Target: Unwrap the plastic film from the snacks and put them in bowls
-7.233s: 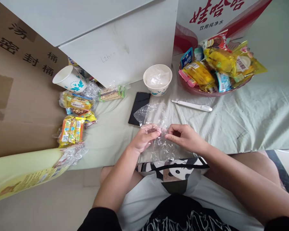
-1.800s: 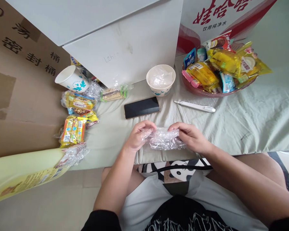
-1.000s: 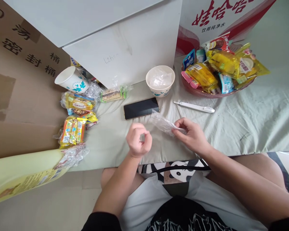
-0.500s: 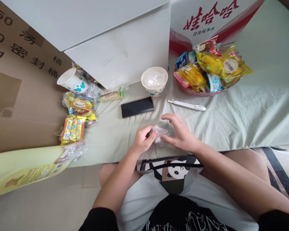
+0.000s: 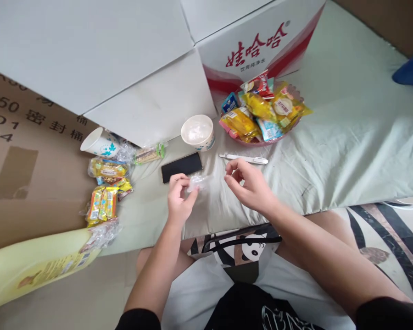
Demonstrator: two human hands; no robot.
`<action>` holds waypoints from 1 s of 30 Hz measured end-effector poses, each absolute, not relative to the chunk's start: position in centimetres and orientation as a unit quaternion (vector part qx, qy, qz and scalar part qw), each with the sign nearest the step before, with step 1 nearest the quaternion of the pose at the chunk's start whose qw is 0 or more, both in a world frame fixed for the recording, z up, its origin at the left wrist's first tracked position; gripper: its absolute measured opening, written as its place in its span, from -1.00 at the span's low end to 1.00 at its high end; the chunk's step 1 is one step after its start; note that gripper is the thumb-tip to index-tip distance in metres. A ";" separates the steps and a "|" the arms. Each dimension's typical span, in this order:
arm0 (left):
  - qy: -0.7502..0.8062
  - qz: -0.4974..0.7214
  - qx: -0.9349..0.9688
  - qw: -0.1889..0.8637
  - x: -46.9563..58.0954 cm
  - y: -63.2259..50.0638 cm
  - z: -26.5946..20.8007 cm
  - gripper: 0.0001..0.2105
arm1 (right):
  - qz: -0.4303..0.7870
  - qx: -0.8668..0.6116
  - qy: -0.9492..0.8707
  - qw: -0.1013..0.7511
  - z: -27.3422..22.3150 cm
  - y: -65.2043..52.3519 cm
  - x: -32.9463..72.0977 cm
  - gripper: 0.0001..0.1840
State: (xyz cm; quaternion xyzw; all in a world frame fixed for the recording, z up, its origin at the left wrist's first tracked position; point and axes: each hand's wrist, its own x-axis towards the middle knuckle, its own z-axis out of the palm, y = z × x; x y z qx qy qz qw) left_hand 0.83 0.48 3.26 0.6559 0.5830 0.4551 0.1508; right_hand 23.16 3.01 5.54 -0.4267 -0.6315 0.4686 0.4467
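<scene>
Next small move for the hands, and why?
Probably carry the crumpled clear plastic to the paper bowl: the left hand holds it, the nearby bowl has similar-looking plastic inside, and the right hand seems to hold nothing.

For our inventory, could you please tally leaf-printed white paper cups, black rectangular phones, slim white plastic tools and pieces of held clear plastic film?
Paper cups: 2
Black phone: 1
White tool: 1
Clear film in left hand: 1
Total: 5
</scene>
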 end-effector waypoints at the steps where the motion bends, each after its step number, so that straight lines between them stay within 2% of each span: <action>1: 0.570 0.459 0.670 0.122 1.3 1.6 4.1 -0.80 | 0.478 -0.432 -0.607 0.465 5.8 3.4 23.7 -0.93; 7: 0.472 0.413 0.778 0.046 7.8 8.8 10.2 -0.82 | 0.488 -0.458 -0.478 0.569 6.5 5.3 26.9 -0.93; 10: 0.465 0.432 0.773 0.000 10.1 11.0 12.1 -0.82 | 0.498 -0.455 -0.406 0.616 6.6 6.2 28.4 -0.94; 18: 0.662 0.297 0.679 -0.110 6.1 16.2 11.3 -0.79 | 0.543 -0.438 -0.323 0.640 6.9 6.9 29.7 -0.93; 21: 0.725 0.095 0.682 -0.006 5.1 18.1 10.8 -0.88 | 0.558 -0.420 -0.311 0.645 7.1 6.8 29.5 -0.93; 23: 0.711 -0.019 0.699 0.075 5.7 19.1 10.7 -0.93 | 0.566 -0.415 -0.302 0.645 7.1 6.8 29.5 -0.93; 27: 0.640 -0.115 0.733 0.198 7.9 20.8 10.8 -0.82 | 0.577 -0.414 -0.295 0.639 7.2 6.8 29.4 -0.93; 30: 0.637 -0.159 0.724 0.212 9.1 21.4 11.5 -0.80 | 0.587 -0.410 -0.285 0.637 7.3 6.7 29.2 -0.91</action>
